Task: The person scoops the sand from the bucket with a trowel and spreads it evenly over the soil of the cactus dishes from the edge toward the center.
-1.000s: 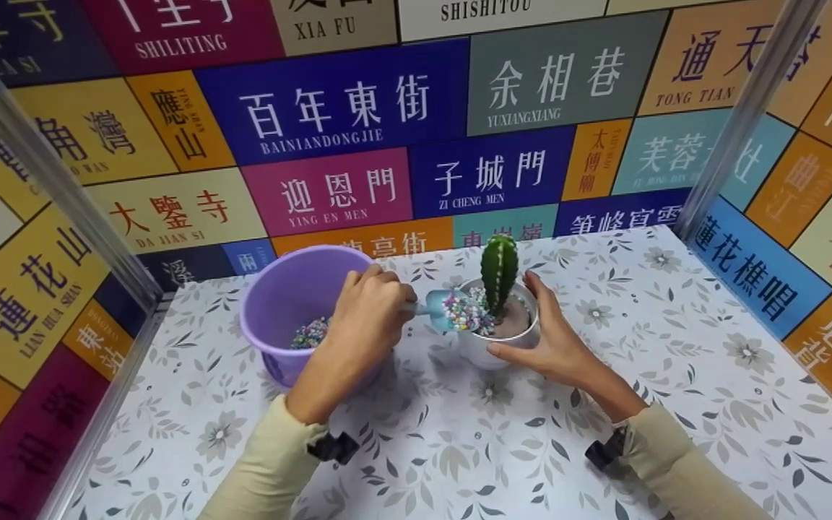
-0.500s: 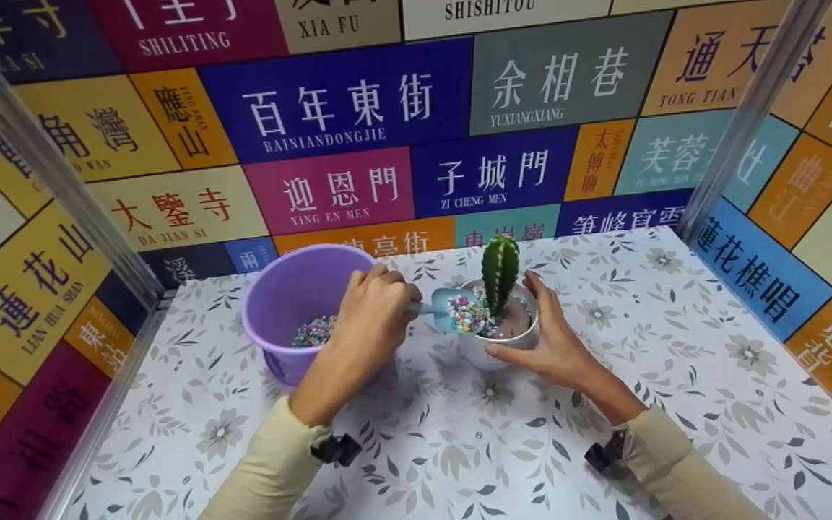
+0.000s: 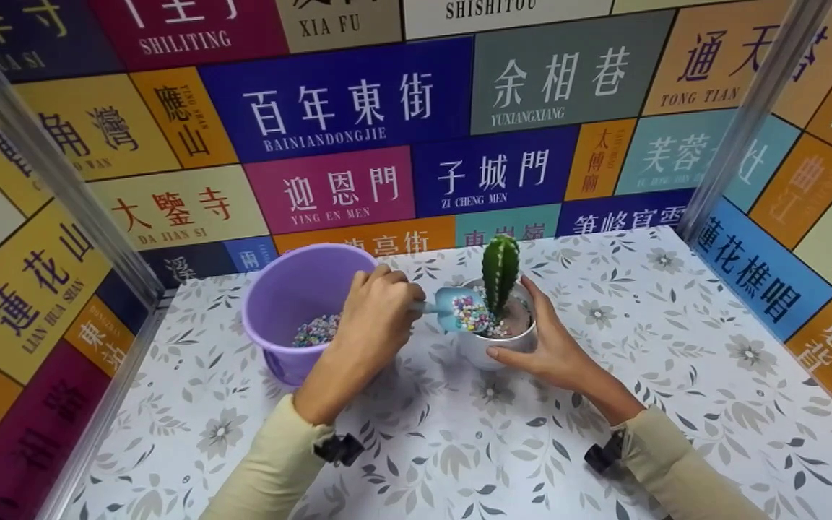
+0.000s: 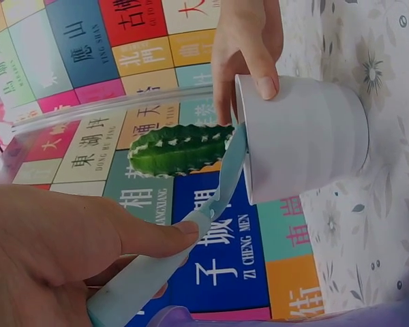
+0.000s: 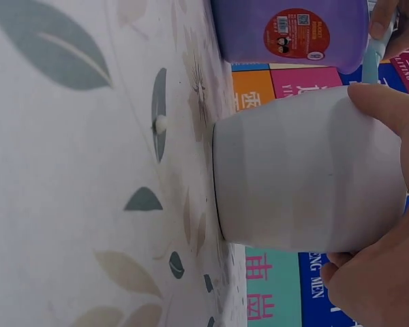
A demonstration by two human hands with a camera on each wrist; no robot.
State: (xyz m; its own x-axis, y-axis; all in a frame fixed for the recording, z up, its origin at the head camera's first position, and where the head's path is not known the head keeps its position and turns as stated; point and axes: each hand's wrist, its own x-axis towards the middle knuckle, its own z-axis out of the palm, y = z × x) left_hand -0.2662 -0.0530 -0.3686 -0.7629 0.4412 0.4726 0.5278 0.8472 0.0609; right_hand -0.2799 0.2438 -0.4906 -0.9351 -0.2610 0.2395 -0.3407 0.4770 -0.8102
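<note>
Bucket [image 3: 289,289]: partly behind your left hand [image 3: 378,309], which grips the scoop [image 3: 447,309].
Cactus [image 3: 500,274]: upright past the scoop, in the pot [image 4: 307,139] your right hand [image 3: 552,343] clasps.
Scoop shift: slightly farther over the pot than earlier.

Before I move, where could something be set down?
The tabletop right of the right hand, and the near strip between the sleeves. Crowded: between purple bucket and white pot, where the left hand holds the scoop.

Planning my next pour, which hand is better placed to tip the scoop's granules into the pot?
Probably the left hand: it grips the loaded scoop, which is at the mouth of the white pot. The right hand holds the pot.
</note>
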